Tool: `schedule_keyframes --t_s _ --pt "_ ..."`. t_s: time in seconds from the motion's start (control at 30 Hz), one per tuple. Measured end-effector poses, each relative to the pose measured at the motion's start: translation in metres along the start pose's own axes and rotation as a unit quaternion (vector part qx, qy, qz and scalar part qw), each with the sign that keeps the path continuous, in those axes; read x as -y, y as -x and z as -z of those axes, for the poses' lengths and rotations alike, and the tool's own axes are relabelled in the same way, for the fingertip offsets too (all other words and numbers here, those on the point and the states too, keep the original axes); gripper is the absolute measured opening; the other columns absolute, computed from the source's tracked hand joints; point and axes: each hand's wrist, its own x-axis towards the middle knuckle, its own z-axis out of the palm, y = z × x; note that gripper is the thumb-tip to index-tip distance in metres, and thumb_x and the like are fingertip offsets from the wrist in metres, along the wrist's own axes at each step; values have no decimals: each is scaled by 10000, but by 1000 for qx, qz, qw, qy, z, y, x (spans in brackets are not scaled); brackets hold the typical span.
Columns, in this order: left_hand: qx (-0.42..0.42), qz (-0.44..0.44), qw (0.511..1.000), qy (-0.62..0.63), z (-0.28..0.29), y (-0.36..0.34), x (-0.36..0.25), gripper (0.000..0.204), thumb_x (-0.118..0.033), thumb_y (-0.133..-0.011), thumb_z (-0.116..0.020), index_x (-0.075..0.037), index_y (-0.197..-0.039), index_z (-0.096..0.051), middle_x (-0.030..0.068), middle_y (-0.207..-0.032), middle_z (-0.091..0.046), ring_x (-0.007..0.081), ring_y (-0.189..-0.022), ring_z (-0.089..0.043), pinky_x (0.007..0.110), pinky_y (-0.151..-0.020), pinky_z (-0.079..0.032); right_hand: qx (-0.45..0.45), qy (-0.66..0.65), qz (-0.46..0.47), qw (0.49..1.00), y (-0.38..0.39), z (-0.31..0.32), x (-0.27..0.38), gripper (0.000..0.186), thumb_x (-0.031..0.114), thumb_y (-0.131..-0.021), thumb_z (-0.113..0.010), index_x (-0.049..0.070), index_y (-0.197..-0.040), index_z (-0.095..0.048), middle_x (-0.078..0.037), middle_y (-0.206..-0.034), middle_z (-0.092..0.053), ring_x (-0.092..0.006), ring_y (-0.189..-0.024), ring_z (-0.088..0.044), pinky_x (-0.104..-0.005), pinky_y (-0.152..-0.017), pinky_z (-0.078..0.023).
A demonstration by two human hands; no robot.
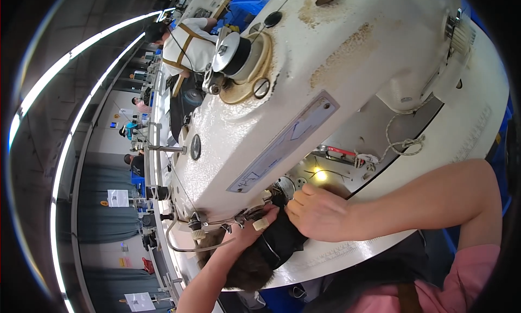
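A white sewing machine (pixel 239 117) fills the middle of the view, its head end over a piece of black fabric (pixel 285 234). My right hand (pixel 320 212) is closed with curled fingers at the fabric's right edge, close to the needle area. On the other side, my left hand (pixel 252 229) reaches in behind the machine's thread guides, its fingertips pinched at the fabric; part of it is hidden. Brown furry material (pixel 249 269) lies against the black fabric under my left forearm. The needle itself is hidden by the machine head and my hands.
A small lit lamp (pixel 321 175) glows beside my right hand. Red-handled tool (pixel 339 151) and a knotted white cord (pixel 401 142) lie by the machine's arm. The white table (pixel 347 253) has a curved near edge. Another person (pixel 187 44) sits at the upper left.
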Motion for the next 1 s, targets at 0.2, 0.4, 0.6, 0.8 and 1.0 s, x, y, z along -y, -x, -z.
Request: schedule_keyframes --t_s 0.2,0.4,0.6,0.8,1.0 --pt "-12 10 1000 24 -2 3 -10 143 -163 -872 -685 -23 -899 -685 6 -800 -661 82 -773 -611 267 -744 -494 8 -65 -59 996 -3 -1 -9 163 208 -789 -610 86 -865 -687 -16 -855 -575 -182 -923 -525 -323 -813 -363" --pt "-51 -50 997 42 -5 5 -6 147 -183 -831 -745 -59 -906 -717 5 -819 -698 111 -762 -663 290 -712 -535 44 -194 -56 978 -4 3 -13 293 216 -747 -664 56 -991 -673 -28 -865 -544 -200 -890 -515 -335 -803 -390" --pt "-55 -62 997 -6 -10 4 22 170 -205 -827 -758 -69 -920 -718 19 -853 -715 126 -786 -678 300 -719 -544 62 -188 -25 980 -6 2 -17 305 215 -754 -659 47 -1009 -673 -37 -884 -560 -206 -909 -533 -343 -817 -396" --pt "1 -151 981 -120 3 -2 23 226 -263 -914 -656 -94 -1058 -699 11 -954 -704 157 -897 -668 301 -805 -529 -3 -179 -29 983 -2 -4 -22 120 203 -746 -649 93 -795 -649 -33 -798 -571 -209 -829 -560 -348 -768 -409" --pt "184 -128 974 36 10 -1 9 404 -378 -984 -526 -99 -1260 -617 76 -1197 -647 195 -1065 -623 308 -946 -484 -9 -155 -41 987 -7 -8 -31 111 183 -733 -645 89 -791 -641 -35 -793 -612 -226 -761 -607 -368 -705 -450"
